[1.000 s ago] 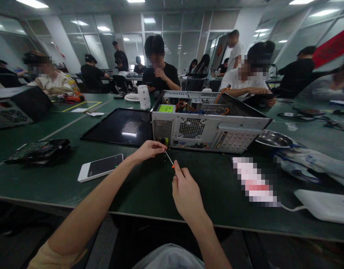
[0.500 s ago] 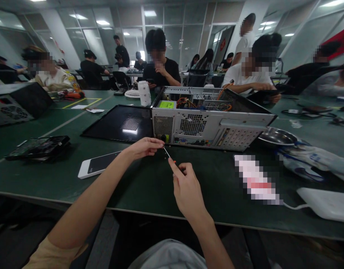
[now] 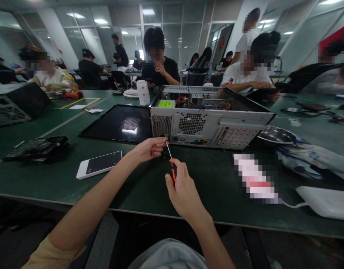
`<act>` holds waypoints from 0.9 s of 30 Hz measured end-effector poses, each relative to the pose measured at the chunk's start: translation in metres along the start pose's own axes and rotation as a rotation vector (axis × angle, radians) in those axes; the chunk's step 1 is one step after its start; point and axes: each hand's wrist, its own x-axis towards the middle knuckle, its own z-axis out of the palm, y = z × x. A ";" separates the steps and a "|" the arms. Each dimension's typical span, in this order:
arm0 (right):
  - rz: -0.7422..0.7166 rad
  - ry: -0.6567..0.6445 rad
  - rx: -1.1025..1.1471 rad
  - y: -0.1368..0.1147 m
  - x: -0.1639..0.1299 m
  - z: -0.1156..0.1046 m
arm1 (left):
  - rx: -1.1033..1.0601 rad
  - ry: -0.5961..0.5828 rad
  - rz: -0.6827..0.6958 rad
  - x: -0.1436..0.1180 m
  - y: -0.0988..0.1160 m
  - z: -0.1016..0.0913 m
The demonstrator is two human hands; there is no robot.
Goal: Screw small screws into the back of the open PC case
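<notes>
Orange-and-black, metal-shafted screwdriver grasped in right hand; aimed it far, slightly left, toward open grey metal computer case; held left hand, nearer the case, by its tip, grasp impossible to tell.

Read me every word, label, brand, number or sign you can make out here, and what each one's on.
Nothing reads clearly.
Green label in the open computer case: print too small.
White device with a dark screen: small mark, too blurred.
White block at right: dark mark, cut off by the picture's edge.
Red sign at the back: too blurred.
</notes>
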 end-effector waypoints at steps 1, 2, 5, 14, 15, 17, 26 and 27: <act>-0.034 -0.025 0.011 -0.001 -0.001 -0.001 | 0.004 0.002 0.009 0.000 0.000 0.001; -0.066 -0.049 0.025 -0.001 -0.002 -0.002 | 0.012 0.010 0.016 0.000 0.000 0.002; -0.124 -0.089 0.036 0.000 -0.004 -0.003 | 0.049 0.064 0.017 0.001 0.000 0.000; -0.089 -0.160 -0.267 -0.001 0.006 0.003 | 0.329 0.383 0.135 0.013 -0.014 0.000; -0.086 -0.163 -0.279 -0.002 0.007 0.003 | 0.380 0.407 0.142 0.013 -0.015 0.002; -0.091 -0.155 -0.299 -0.002 0.007 0.003 | 0.472 0.427 0.149 0.012 -0.018 0.006; -0.085 -0.102 -0.285 -0.001 0.007 0.006 | 0.671 0.352 0.126 0.006 -0.020 0.018; -0.079 -0.095 -0.282 -0.001 0.007 0.006 | 0.683 0.335 0.122 0.007 -0.021 0.017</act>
